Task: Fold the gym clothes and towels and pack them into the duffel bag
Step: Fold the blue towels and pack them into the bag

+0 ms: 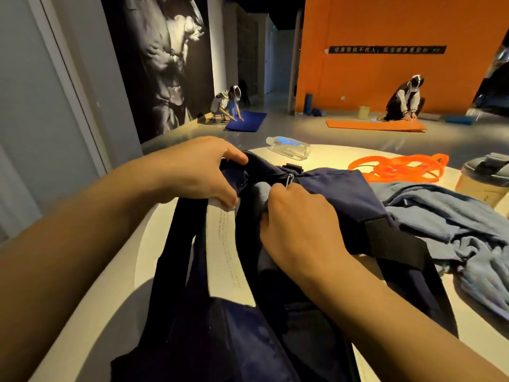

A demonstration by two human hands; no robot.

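While the bag (344,199) lies soft and floppy on the table (91,312) | left hand (192,172) grips its far rim | right hand (300,227) pinches by the zip | clothes (451,216) right of bag, light, grab by edges

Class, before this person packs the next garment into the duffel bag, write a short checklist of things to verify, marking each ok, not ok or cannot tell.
1. Left hand grips the far edge of the duffel bag: ok.
2. Right hand is at the opening beside the zipper pull: ok.
3. Opening wide enough for a folded garment: cannot tell.
4. Blue clothes to the right are folded: not ok, they lie crumpled.
5. Bag straps clear of the opening: cannot tell.
6. Water bottle and orange band lie apart from the bag: ok.
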